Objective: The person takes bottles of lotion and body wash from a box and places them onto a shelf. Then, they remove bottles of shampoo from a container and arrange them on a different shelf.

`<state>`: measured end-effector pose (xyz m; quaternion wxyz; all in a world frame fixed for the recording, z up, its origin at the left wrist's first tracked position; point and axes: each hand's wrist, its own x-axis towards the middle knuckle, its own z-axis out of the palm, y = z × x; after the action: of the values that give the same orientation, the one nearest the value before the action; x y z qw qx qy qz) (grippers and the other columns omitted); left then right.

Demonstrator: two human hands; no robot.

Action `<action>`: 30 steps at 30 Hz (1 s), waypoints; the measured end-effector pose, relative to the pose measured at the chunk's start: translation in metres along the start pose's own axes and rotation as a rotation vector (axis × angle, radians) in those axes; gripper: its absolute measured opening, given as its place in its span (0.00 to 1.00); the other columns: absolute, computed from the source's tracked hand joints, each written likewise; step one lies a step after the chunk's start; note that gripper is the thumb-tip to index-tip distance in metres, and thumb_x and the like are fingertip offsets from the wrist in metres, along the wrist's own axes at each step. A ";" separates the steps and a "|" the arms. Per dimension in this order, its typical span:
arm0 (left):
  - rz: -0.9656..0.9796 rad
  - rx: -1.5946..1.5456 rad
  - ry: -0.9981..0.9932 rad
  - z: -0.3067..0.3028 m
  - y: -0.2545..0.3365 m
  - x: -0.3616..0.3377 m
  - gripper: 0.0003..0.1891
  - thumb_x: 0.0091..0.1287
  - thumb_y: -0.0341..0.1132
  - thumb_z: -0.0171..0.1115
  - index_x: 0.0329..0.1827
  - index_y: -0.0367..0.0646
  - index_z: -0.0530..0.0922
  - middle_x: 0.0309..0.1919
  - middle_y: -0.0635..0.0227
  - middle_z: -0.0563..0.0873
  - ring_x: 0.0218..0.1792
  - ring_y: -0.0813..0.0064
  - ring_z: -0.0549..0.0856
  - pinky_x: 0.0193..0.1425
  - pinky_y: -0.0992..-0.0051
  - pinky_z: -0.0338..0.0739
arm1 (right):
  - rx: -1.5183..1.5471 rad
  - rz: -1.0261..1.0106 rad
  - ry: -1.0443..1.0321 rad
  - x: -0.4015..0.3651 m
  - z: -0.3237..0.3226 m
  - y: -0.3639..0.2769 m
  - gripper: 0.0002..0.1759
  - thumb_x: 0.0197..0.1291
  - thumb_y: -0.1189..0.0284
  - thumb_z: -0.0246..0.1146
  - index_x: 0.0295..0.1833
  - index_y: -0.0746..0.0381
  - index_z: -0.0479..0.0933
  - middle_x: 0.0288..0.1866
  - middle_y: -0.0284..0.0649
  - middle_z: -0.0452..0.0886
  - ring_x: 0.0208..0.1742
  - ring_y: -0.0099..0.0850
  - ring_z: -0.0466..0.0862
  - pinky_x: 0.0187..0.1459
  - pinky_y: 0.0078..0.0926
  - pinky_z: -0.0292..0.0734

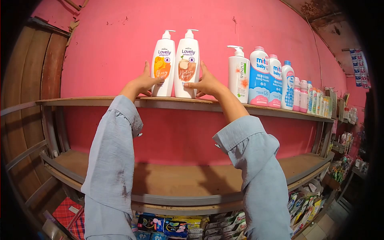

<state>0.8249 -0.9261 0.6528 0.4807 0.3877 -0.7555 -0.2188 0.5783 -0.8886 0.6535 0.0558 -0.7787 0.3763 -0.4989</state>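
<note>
Two white pump lotion bottles stand upright side by side on the upper shelf. My left hand (145, 83) is at the left side of the orange-pictured lotion bottle (163, 66), thumb across its lower front. At the right side of the brown-pictured lotion bottle (187, 64), my right hand (206, 83) has its thumb on the front and its index finger pointing up along the edge. Both hands hold the bottles from their outer sides; some fingers are hidden behind them. The bottle bases rest on the shelf board or very close to it.
Further right on the upper shelf (176, 104) stand a white Shinzui pump bottle (239, 76), baby powder bottles (260, 78) and several smaller bottles. Below is a brown lower shelf (176, 180), with packaged goods (176, 228) beneath it. A pink wall (132, 40) rises behind.
</note>
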 end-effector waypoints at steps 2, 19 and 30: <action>0.125 0.105 0.144 0.001 -0.004 0.007 0.64 0.58 0.55 0.69 0.75 0.48 0.21 0.71 0.44 0.60 0.70 0.48 0.63 0.68 0.54 0.66 | -0.029 0.029 0.049 -0.004 -0.002 -0.002 0.67 0.43 0.66 0.78 0.76 0.61 0.32 0.58 0.55 0.74 0.54 0.43 0.80 0.32 0.34 0.86; 1.232 -0.047 -0.073 0.314 0.005 -0.377 0.42 0.56 0.54 0.66 0.74 0.67 0.56 0.65 0.60 0.72 0.70 0.39 0.61 0.72 0.33 0.41 | -0.257 -0.271 0.279 -0.536 -0.070 -0.002 0.36 0.55 0.71 0.70 0.69 0.62 0.66 0.62 0.45 0.76 0.62 0.43 0.76 0.61 0.38 0.73; 0.524 -0.883 -0.928 0.670 0.201 -0.661 0.15 0.63 0.31 0.58 0.52 0.42 0.78 0.64 0.53 0.72 0.72 0.48 0.60 0.74 0.53 0.51 | -0.426 0.913 0.908 -0.957 -0.214 -0.151 0.23 0.60 0.75 0.64 0.62 0.58 0.74 0.52 0.38 0.82 0.50 0.28 0.81 0.49 0.26 0.76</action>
<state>0.3062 -0.3067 0.1296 0.2575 -0.1733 -0.7921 -0.5257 0.2732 -0.1060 0.1262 -0.0574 -0.2490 0.7437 -0.6178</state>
